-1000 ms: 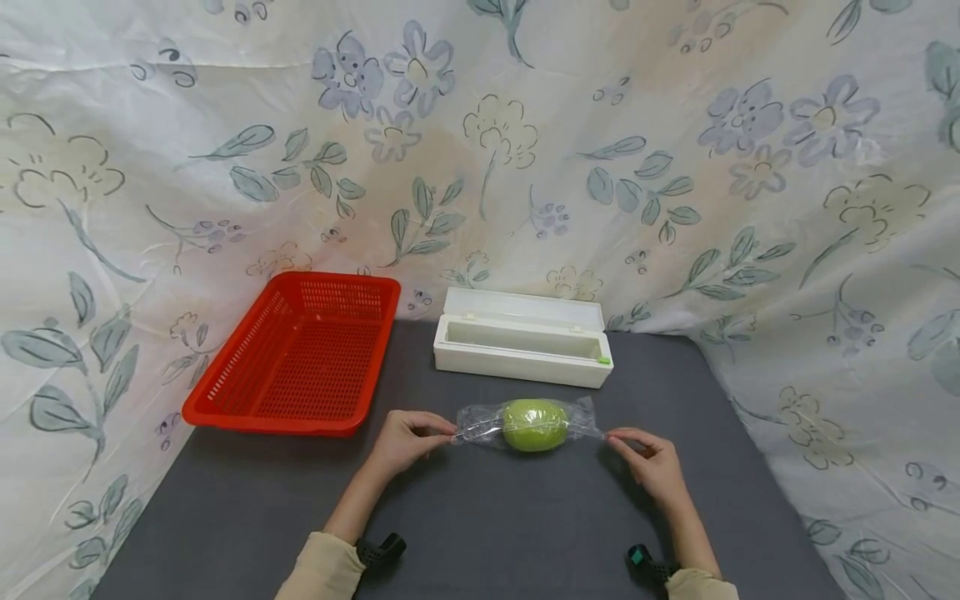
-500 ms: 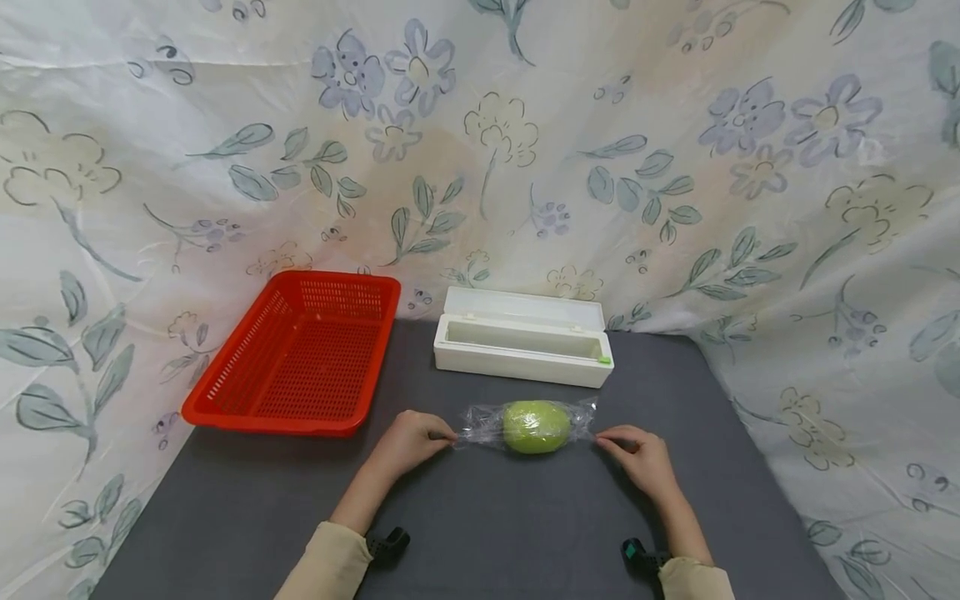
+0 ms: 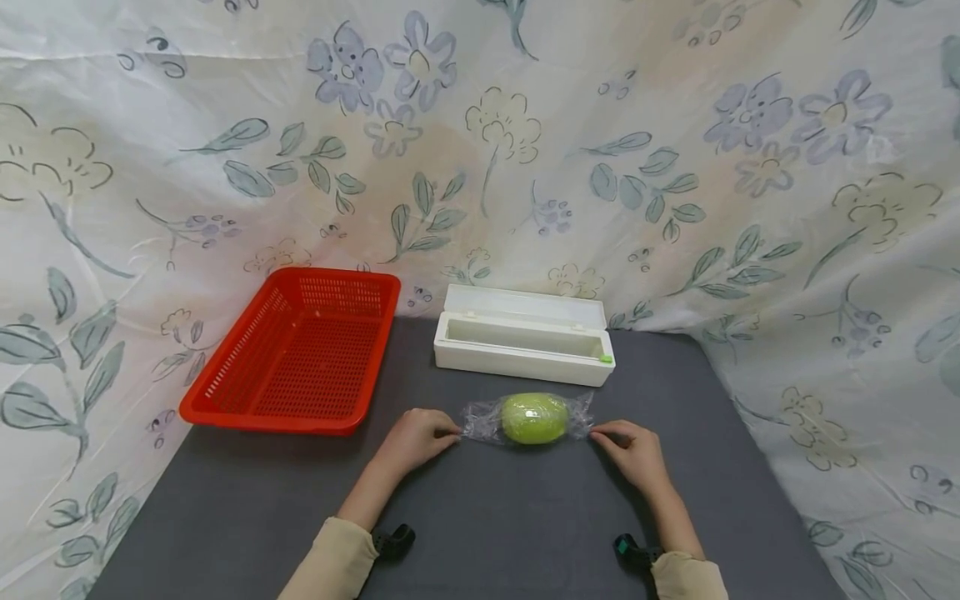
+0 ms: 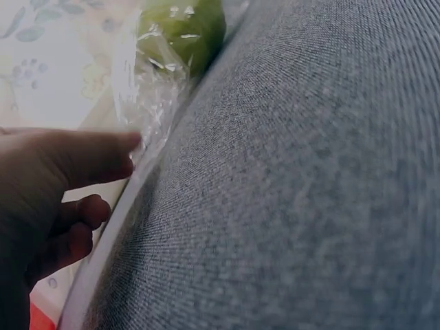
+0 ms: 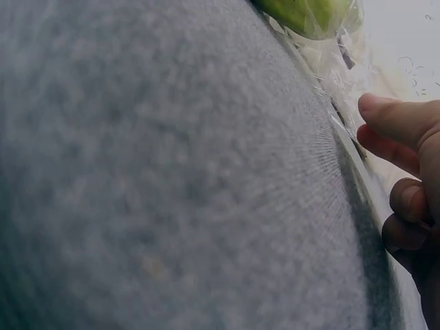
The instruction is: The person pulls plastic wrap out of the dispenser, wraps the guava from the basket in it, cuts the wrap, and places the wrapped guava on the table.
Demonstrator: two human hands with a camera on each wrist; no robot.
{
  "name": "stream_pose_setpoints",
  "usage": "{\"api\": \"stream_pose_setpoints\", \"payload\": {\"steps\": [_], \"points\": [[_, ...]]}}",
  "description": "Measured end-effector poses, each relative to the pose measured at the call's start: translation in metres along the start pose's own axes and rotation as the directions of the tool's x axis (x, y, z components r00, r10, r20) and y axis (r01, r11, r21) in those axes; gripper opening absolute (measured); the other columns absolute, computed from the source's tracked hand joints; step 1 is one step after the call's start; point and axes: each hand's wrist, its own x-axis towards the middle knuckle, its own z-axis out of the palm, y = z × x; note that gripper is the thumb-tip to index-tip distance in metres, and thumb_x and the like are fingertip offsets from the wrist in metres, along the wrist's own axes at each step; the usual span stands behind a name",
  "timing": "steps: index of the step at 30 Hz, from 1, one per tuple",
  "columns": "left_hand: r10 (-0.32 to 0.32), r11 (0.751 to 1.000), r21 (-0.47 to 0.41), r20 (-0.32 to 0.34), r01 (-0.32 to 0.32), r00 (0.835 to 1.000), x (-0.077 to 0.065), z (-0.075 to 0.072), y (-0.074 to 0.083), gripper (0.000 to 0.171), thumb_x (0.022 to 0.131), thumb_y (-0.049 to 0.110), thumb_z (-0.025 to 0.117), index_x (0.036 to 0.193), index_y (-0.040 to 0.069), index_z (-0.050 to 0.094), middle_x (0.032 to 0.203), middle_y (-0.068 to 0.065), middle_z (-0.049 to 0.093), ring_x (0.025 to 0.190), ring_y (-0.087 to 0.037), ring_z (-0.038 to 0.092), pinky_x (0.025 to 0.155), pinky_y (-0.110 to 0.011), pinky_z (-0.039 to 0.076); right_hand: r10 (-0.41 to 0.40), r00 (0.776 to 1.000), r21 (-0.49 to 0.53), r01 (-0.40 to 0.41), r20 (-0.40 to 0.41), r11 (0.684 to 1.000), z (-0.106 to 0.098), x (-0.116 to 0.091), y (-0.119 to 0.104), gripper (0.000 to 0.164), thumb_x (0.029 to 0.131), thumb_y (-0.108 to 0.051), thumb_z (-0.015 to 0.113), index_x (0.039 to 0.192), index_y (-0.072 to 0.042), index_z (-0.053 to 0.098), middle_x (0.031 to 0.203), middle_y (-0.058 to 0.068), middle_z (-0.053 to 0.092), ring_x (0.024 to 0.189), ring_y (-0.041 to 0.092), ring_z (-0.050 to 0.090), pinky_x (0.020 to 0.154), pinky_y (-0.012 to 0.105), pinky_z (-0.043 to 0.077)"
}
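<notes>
A green oval fruit point(image 3: 534, 418), glossy under clear plastic wrap point(image 3: 483, 422), lies on its side on the dark grey table. The wrap bunches out loosely past both ends of it. At the left end my left hand point(image 3: 420, 437) pinches the wrap between thumb and fingertips. In the left wrist view the film point(image 4: 148, 103) runs from those fingers up to the fruit point(image 4: 185, 34). My right hand point(image 3: 633, 454) has thumb and forefinger close together at the wrap's right end. In the right wrist view, the other fingers point(image 5: 409, 199) are curled under.
Behind the fruit stands a long white box point(image 3: 521, 354) with its lid raised and a small green piece at its right end. A red perforated basket point(image 3: 341, 429) sits at the back left. Floral cloth point(image 3: 510, 183) hangs behind the table point(image 3: 487, 533).
My right hand has moved inward to the left, and its stretch of wrap has slackened and shortened. My left hand has shifted slightly right. The fruit stays between them.
</notes>
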Motion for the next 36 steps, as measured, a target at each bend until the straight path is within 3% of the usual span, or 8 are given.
{"api": "stream_pose_setpoints", "payload": {"steps": [6, 15, 20, 23, 26, 30, 33, 36], "points": [[-0.028, 0.995, -0.102, -0.061, 0.022, 0.998, -0.001, -0.001, 0.001, 0.004, 0.091, 0.020, 0.087, 0.094, 0.018, 0.087, 0.091, 0.006, 0.081, 0.082, -0.006, 0.074, 0.075, -0.028, 0.061, 0.037, 0.999, -0.001, -0.037, 0.016, 0.999, -0.002, -0.003, 0.000, 0.011, 0.087, -0.010, 0.088, 0.095, -0.017, 0.085, 0.094, -0.001, 0.081, 0.085, 0.006, 0.073, 0.068, 0.024, 0.060], [-0.068, 0.995, -0.084, -0.086, 0.061, 0.994, 0.000, -0.008, 0.009, 0.022, 0.084, 0.010, 0.091, 0.104, 0.016, 0.085, 0.101, 0.004, 0.080, 0.087, -0.012, 0.074, 0.077, -0.032, 0.061, 0.066, 0.998, 0.012, -0.066, -0.008, 0.998, -0.010, -0.007, -0.001, 0.016, 0.086, -0.006, 0.088, 0.100, -0.014, 0.085, 0.098, 0.004, 0.081, 0.085, 0.006, 0.074, 0.068, 0.021, 0.059], [-0.089, 0.989, -0.129, -0.092, 0.077, 0.992, 0.005, -0.018, 0.017, 0.036, 0.081, 0.011, 0.094, 0.115, 0.015, 0.082, 0.112, 0.002, 0.077, 0.071, -0.006, 0.061, 0.065, -0.025, 0.052, 0.170, 0.977, 0.161, -0.148, -0.128, 0.976, -0.017, -0.007, -0.008, 0.022, 0.090, 0.002, 0.082, 0.111, -0.008, 0.082, 0.105, 0.016, 0.080, 0.045, -0.001, 0.053, 0.043, 0.019, 0.041], [-0.078, 0.988, -0.143, -0.104, 0.062, 0.992, 0.011, -0.021, 0.028, 0.042, 0.084, 0.015, 0.092, 0.124, 0.015, 0.079, 0.121, -0.001, 0.075, 0.062, -0.001, 0.051, 0.059, -0.022, 0.047, 0.200, 0.963, 0.294, -0.140, -0.182, 0.945, -0.019, -0.004, -0.017, 0.026, 0.095, 0.002, 0.077, 0.119, -0.005, 0.080, 0.111, 0.020, 0.078, 0.033, 0.000, 0.036, 0.035, 0.023, 0.031], [-0.052, 0.990, -0.138, -0.105, 0.038, 0.993, 0.019, -0.018, 0.041, 0.047, 0.088, 0.021, 0.089, 0.133, 0.016, 0.075, 0.131, -0.001, 0.073, 0.060, -0.003, 0.050, 0.058, -0.022, 0.047, 0.133, 0.975, 0.363, -0.061, -0.177, 0.930, -0.018, 0.001, -0.030, 0.029, 0.096, 0.002, 0.076, 0.125, -0.004, 0.077, 0.117, 0.022, 0.076, 0.033, -0.002, 0.030, 0.033, 0.024, 0.028], [-0.014, 0.994, -0.110, -0.083, 0.004, 0.996, 0.032, -0.005, 0.056, 0.058, 0.091, 0.026, 0.087, 0.144, 0.016, 0.068, 0.142, -0.002, 0.067, 0.087, -0.014, 0.072, 0.074, -0.031, 0.059, -0.029, 0.997, 0.384, 0.054, -0.070, 0.922, -0.013, 0.009, -0.045, 0.039, 0.095, 0.001, 0.077, 0.134, -0.005, 0.073, 0.128, 0.024, 0.071, 0.036, -0.005, 0.029, 0.034, 0.024, 0.029], [-0.006, 0.997, -0.081, -0.026, 0.003, 1.000, 0.040, 0.009, 0.064, 0.068, 0.091, 0.031, 0.087, 0.152, 0.016, 0.061, 0.152, -0.004, 0.061, 0.112, -0.022, 0.073, 0.087, -0.040, 0.060, -0.128, 0.991, 0.336, 0.105, 0.046, 0.936, -0.005, 0.015, -0.049, 0.055, 0.090, -0.001, 0.083, 0.142, -0.009, 0.068, 0.120, 0.022, 0.074, 0.038, -0.008, 0.027, 0.036, 0.021, 0.030], [-0.024, 0.999, -0.042, 0.053, 0.027, 0.998, 0.045, 0.022, 0.066, 0.079, 0.089, 0.038, 0.088, 0.157, 0.017, 0.054, 0.159, -0.003, 0.055, 0.122, -0.025, 0.070, 0.094, -0.045, 0.059, -0.176, 0.974, 0.272, 0.132, 0.145, 0.953, 0.003, 0.020, -0.049, 0.070, 0.083, -0.005, 0.090, 0.148, -0.010, 0.064, 0.124, 0.021, 0.074, 0.039, -0.010, 0.026, 0.038, 0.021, 0.032]]}}
